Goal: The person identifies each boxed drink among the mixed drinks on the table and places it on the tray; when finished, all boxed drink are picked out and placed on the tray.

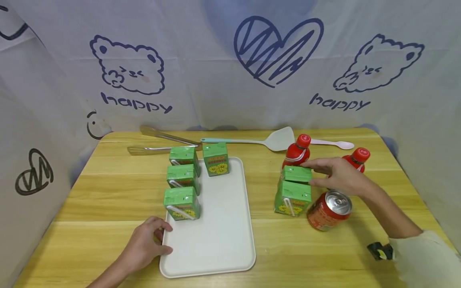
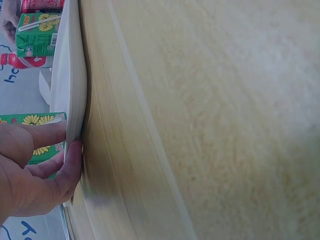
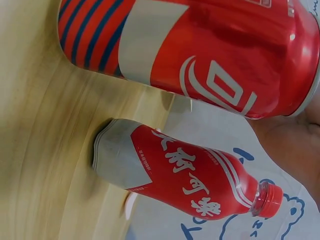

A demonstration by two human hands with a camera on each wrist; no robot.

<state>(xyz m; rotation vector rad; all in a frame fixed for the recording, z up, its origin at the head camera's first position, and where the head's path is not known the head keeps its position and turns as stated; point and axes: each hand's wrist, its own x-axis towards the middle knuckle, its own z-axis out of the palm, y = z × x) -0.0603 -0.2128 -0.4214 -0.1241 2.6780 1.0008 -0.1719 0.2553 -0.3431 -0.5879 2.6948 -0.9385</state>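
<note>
My left hand [image 1: 145, 243] pinches the left rim of a white tray [image 1: 221, 240], thumb on one side and fingers on the other in the left wrist view. Three green juice boxes [image 1: 181, 202] line the tray's left side; another juice box [image 1: 217, 160] stands at its far edge. To the right of the tray, my right hand [image 1: 340, 176] holds the rear juice box [image 1: 297, 174] of a pair between thumb and fingers. The front juice box [image 1: 293, 196] stands close against it. In the right wrist view, a red can [image 3: 215, 50] hides the fingers.
Two red-capped cola bottles [image 1: 297, 151] [image 3: 185, 170] stand around the right hand. Along the back lie metal tongs [image 1: 165, 140], a spatula [image 1: 281, 139] with a turquoise handle and a pink spoon [image 1: 342, 145]. A white drawn-on cloth [image 1: 216, 100] hangs behind the wooden table [image 1: 108, 192].
</note>
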